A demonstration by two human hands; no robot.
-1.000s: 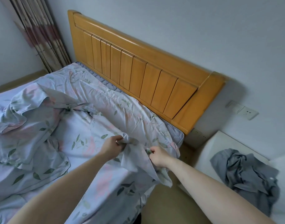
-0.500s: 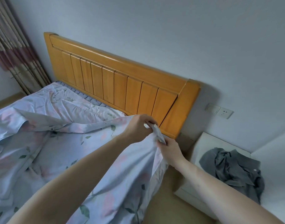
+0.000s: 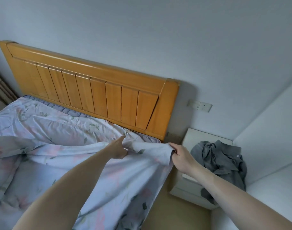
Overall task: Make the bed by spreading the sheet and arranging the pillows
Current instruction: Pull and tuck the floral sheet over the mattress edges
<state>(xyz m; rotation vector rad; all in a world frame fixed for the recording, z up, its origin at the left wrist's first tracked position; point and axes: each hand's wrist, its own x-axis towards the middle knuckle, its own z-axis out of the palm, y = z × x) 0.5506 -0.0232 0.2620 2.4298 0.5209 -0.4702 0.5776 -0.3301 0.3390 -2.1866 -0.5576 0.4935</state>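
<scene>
A pale blue floral sheet point(image 3: 62, 156) lies rumpled over the bed, its near corner drawn up toward the wooden headboard point(image 3: 99, 90). My right hand point(image 3: 181, 156) grips the sheet's edge by the bed's right corner. My left hand point(image 3: 119, 149) rests on the sheet a little to the left, its fingers partly buried in the cloth, with the fabric bunched under it. A strip of blue mattress point(image 3: 65, 110) shows below the headboard. No pillows are in view.
A white bedside cabinet point(image 3: 195, 140) stands right of the bed with crumpled grey clothing point(image 3: 223, 160) on it. A wall socket point(image 3: 200, 106) sits above it. Curtains point(image 3: 1, 90) hang at the far left. Tan floor point(image 3: 175, 213) runs between bed and cabinet.
Both hands have carried the sheet's corner up toward the headboard, then spread apart: the right hand pulled right to the bed's corner, the left lowered onto the sheet.
</scene>
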